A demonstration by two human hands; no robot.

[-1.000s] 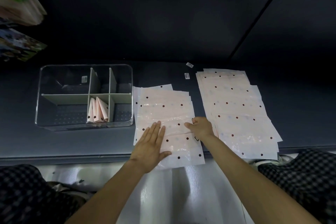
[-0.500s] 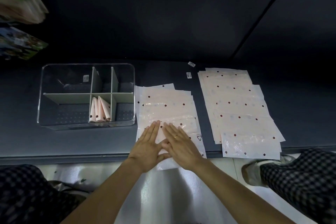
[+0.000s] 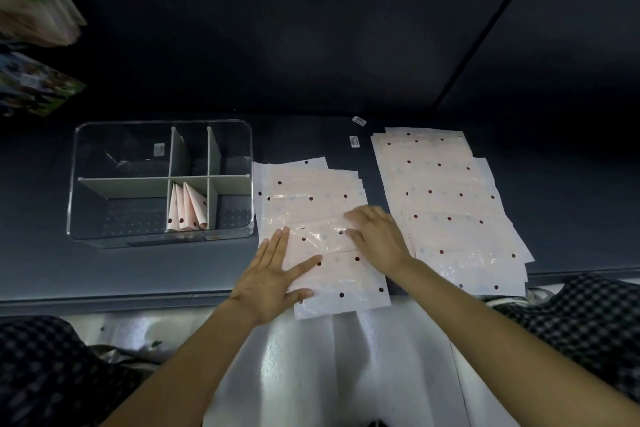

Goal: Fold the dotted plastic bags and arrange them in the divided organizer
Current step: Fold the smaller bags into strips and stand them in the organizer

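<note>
Both hands lie flat on the nearer pile of dotted bags [image 3: 311,198] at the desk's [image 3: 138,274] near edge, the left hand [image 3: 273,274] with its grip spread wide, the right hand [image 3: 375,236] with fingers straight, pressing. A second pile [image 3: 446,198] lies to the right. On the left, the clear divided organizer [image 3: 104,232] holds a few folded bags [image 3: 187,208] in its near middle compartment.

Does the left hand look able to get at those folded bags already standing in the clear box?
Probably yes. The left hand lies flat on the near stack, right beside the organizer, whose top is open above the folded bags; nothing lies between them.
</note>
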